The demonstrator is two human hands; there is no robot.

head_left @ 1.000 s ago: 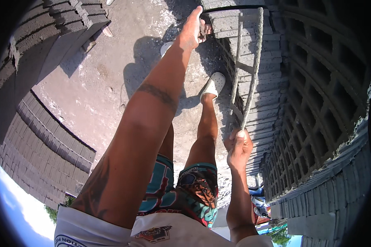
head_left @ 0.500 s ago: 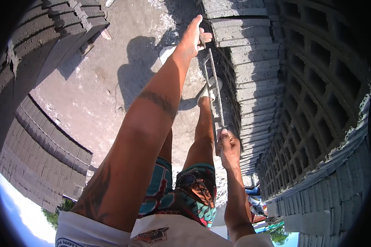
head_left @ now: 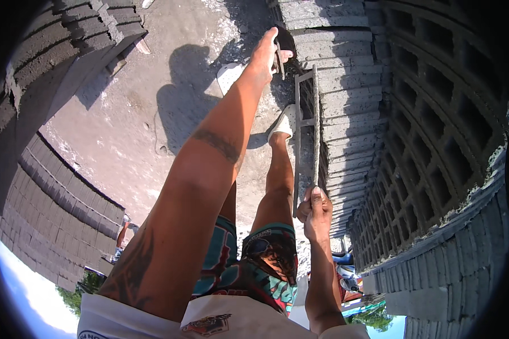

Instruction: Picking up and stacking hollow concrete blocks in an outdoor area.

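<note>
My left hand [head_left: 264,55] reaches far ahead beside the stacked blocks. Its fingers close on a thin dark strip [head_left: 280,61] that I cannot name more exactly. Nearer to me, my right hand [head_left: 315,210] grips the near end of a long, narrow metal frame [head_left: 315,130] with crossbars, like a small ladder. The frame points away from me, its far end close to the block edges and apart from my left hand. Grey concrete blocks [head_left: 348,93] stand stacked just to its right.
A tall wall of hollow blocks [head_left: 418,141] rises on the right. More block stacks stand at the far left [head_left: 85,34] and near left [head_left: 68,214]. My feet in white clogs [head_left: 285,122] are on the dusty concrete ground [head_left: 136,113]. Part of a person [head_left: 122,234] shows beyond the left stack.
The metal frame has swung to the right, against the block edges, and now shows wider. My right hand has come slightly nearer to me. My left hand has also drawn back a little.
</note>
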